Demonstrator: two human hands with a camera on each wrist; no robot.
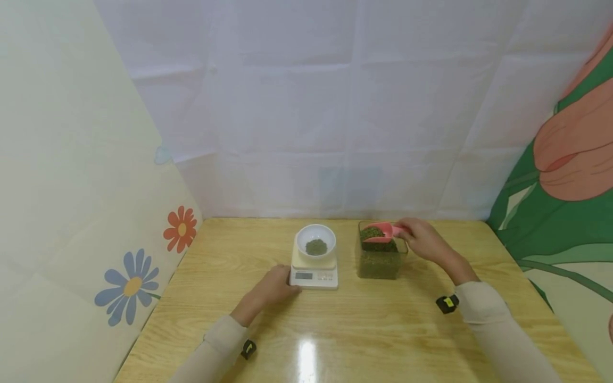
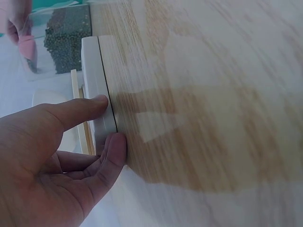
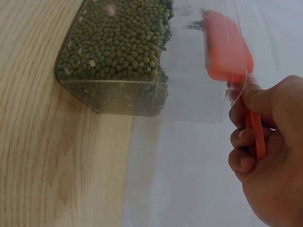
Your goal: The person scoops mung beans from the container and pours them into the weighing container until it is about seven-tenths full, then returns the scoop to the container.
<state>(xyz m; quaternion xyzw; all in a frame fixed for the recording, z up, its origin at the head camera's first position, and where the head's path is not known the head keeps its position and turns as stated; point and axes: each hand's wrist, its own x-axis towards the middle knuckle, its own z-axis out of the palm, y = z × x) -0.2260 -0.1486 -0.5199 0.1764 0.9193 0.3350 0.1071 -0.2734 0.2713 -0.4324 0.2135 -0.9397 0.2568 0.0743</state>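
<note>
My right hand (image 1: 421,239) grips the handle of a pink scoop (image 3: 226,47), its fingers curled round it. The scoop (image 1: 383,232) holds green mung beans and is at the top of a clear square container (image 1: 378,268). Mung beans (image 3: 118,42) fill the lower part of this container. With thumb and fingers, my left hand (image 1: 276,286) holds the front left corner of a white kitchen scale (image 1: 314,282). On the scale stands a white bowl (image 1: 327,232) with a small heap of mung beans (image 1: 316,247) inside. The scale's display is too small to read.
The wooden table (image 1: 364,330) bears the scale on the left and the container to its right. A white cloth (image 1: 297,133) hangs behind the table. Flower-patterned cloths stand along the left and right sides.
</note>
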